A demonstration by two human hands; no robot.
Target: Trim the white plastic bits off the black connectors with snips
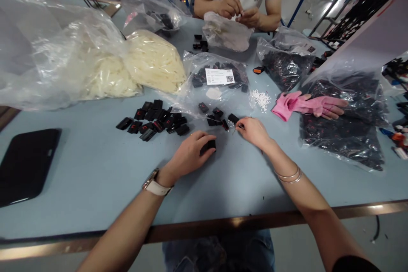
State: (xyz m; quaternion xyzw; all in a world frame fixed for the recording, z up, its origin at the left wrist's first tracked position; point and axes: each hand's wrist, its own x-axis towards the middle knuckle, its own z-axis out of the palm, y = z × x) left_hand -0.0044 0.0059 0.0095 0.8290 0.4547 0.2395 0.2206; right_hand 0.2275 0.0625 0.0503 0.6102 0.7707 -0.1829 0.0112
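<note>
My left hand, with a watch on its wrist, is closed around a black plastic connector housing just above the blue tabletop. To its right, my right hand has its fingertips pinched together low over the table; whatever is in them is too small to make out. Beside those fingertips lies a black connector, with a few more connectors to its left. A larger pile of black connectors, some with red parts, spreads beyond my left hand. Small white pieces are heaped past my right hand.
Across the table a co-worker's hands handle something small. Clear bags of black parts and cream-coloured parts line the back. Pink gloves rest by more bags at right. A black tablet-like slab lies left.
</note>
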